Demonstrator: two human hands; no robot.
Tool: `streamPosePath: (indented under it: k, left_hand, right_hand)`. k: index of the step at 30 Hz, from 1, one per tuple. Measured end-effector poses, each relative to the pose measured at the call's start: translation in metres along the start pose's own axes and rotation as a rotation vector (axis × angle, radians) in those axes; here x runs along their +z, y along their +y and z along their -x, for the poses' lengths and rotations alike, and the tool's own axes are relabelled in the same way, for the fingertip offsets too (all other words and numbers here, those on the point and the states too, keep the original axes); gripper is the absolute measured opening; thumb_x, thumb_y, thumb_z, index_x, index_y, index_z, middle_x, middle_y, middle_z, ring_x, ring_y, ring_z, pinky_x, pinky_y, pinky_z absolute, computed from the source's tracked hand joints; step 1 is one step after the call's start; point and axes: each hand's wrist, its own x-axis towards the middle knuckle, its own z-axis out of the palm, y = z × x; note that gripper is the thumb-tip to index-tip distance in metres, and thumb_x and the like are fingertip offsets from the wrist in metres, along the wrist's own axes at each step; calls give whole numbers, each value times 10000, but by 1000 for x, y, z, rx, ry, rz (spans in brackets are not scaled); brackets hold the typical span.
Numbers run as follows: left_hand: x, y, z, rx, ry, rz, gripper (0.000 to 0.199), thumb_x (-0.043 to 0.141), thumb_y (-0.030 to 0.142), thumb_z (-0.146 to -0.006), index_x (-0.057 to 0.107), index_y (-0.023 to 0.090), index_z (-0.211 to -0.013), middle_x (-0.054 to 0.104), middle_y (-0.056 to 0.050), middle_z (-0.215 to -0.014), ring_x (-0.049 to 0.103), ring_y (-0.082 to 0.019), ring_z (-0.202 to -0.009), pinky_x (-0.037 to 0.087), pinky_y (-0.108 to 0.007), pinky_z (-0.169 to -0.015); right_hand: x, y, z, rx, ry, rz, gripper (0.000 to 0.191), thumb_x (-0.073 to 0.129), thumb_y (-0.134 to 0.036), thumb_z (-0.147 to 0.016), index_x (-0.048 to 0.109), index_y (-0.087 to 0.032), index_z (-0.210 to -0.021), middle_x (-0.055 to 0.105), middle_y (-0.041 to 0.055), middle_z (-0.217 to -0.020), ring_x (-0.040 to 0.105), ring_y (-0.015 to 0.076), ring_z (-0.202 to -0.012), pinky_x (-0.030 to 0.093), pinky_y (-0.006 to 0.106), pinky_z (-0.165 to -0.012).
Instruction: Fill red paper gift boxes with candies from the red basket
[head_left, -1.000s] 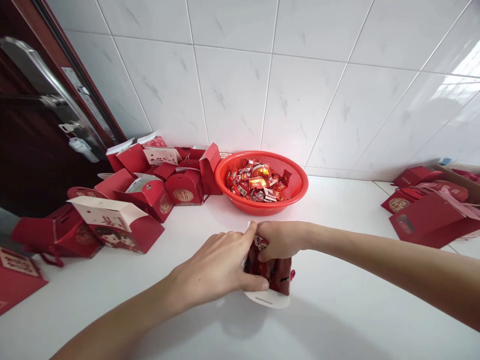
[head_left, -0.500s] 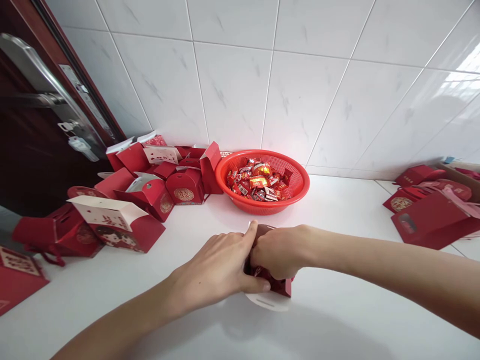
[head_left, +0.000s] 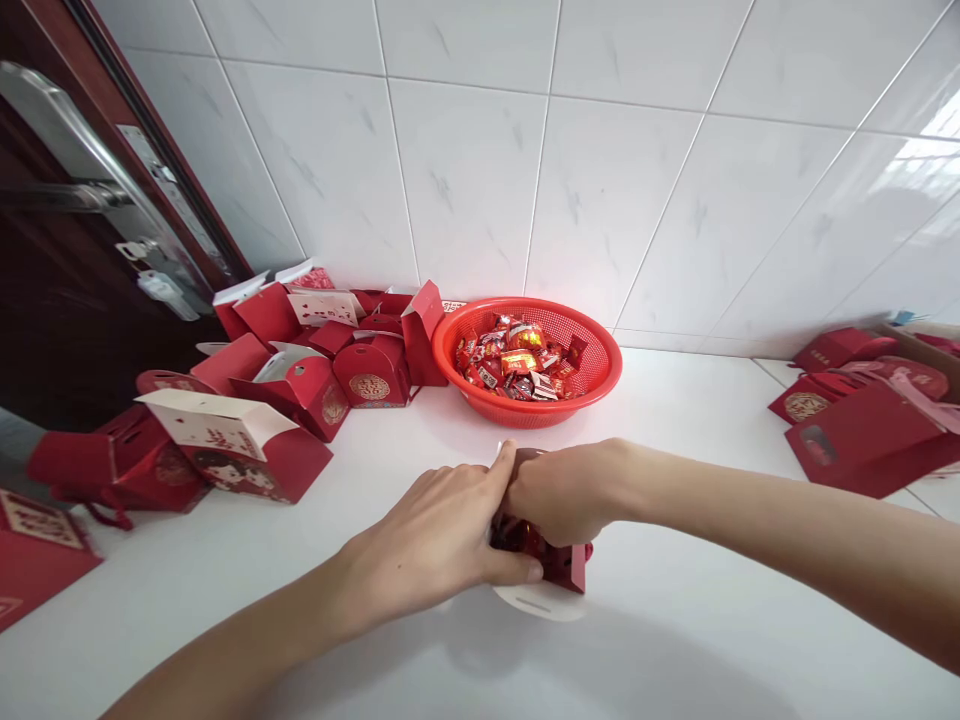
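Note:
An open red gift box (head_left: pixel 574 570) stands on the white counter in front of me, its pale flap (head_left: pixel 536 603) folded out toward me. My left hand (head_left: pixel 457 525) grips the box's left side, thumb at the near edge and index finger at the far edge. Over the opening, my right hand (head_left: pixel 570 490) is curled with its fingers down inside the box, so their tips and anything in them are hidden. Shiny red wrapped candies (head_left: pixel 531 540) show inside, below that hand. Just behind the box sits a red plastic basket (head_left: pixel 517 408) holding more wrapped candies (head_left: pixel 517 362).
Several red gift boxes (head_left: pixel 300 390) crowd the counter's left side, some with open lids. More red boxes (head_left: pixel 862 440) lie at the right, beside a cardboard carton (head_left: pixel 919 345). A tiled wall (head_left: pixel 622 200) rises behind; a dark door with keys (head_left: pixel 161 290) is at left.
My right hand has risen slightly within the box opening, and more of the candies inside show beneath it. My left hand keeps its hold on the box.

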Motion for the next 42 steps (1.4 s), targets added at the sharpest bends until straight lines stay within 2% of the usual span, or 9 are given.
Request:
streamPosePath:
  k: [5, 12, 19, 25, 31, 33, 36, 39, 42]
  left_hand:
    - [0, -1, -1, -11, 4, 2, 726, 687, 559, -720, 532, 234, -1349, 685, -23, -859, 669, -276, -800, 384, -291, -577]
    - [-2, 2, 0, 15, 14, 7, 695, 682, 546, -740, 498, 263, -1347, 659, 20, -766, 639, -251, -703, 363, -292, -555]
    - [-3, 2, -1, -6, 12, -10, 616, 698, 543, -713, 537, 241, -1224, 673, 8, -794, 665, -261, -733, 362, -297, -554]
    - [-3, 3, 0, 12, 9, -13, 617, 670, 555, -736, 531, 246, -1252, 686, -2, -821, 664, -261, -739, 375, -296, -567]
    - [-3, 4, 0, 14, 5, -13, 595, 687, 504, -732, 528, 260, -1251, 672, 15, -785, 644, -245, -692, 358, -284, -555]
    - [-3, 4, 0, 14, 0, -15, 619, 679, 516, -738, 520, 254, -1276, 671, 15, -780, 643, -243, -690, 353, -282, -552]
    - [-3, 3, 0, 15, -4, -18, 705, 679, 531, -735, 487, 244, -1350, 670, 13, -769, 650, -251, -704, 348, -278, -548]
    - [-1, 2, 0, 7, -12, -29, 778, 682, 542, -729, 457, 223, -1401, 669, 6, -761, 650, -259, -705, 350, -279, -540]
    - [0, 1, 0, -2, -15, -52, 841, 671, 569, -731, 426, 199, -1446, 676, -9, -780, 655, -273, -723, 354, -287, -542]
  right_hand:
    - [-3, 7, 19, 68, 54, -87, 219, 512, -165, -871, 645, -110, -1035, 638, 112, -1085, 517, 132, -605, 396, 266, -450]
    - [10, 16, 21, 64, 203, -352, 164, 527, -57, -757, 588, -178, -849, 660, 38, -905, 593, 152, -685, 402, 227, -488]
    - [18, 8, 14, 176, 354, -245, 174, 582, -73, -744, 626, -178, -876, 691, 31, -808, 617, 170, -665, 323, 257, -488]
    - [22, 15, 5, 206, 350, -349, 154, 675, -159, -747, 650, -184, -896, 718, 18, -815, 633, 169, -675, 361, 247, -506]
    - [21, 18, 8, 147, 389, -533, 140, 603, -147, -828, 676, -169, -946, 738, 39, -887, 666, 165, -755, 409, 227, -555]
    - [21, 17, 11, 124, 352, -479, 162, 633, -245, -841, 672, -173, -981, 727, 51, -936, 657, 175, -745, 408, 241, -540]
    - [20, 15, 14, 156, 175, -316, 203, 632, -348, -851, 687, -172, -936, 702, 65, -921, 632, 191, -700, 393, 268, -507]
    - [18, 16, 16, 145, 39, -247, 194, 555, -288, -902, 716, -179, -918, 684, 47, -821, 616, 184, -685, 399, 276, -531]
    - [18, 16, 18, 73, 12, -233, 256, 506, -193, -923, 739, -228, -1025, 697, 27, -851, 610, 167, -702, 399, 272, -573]
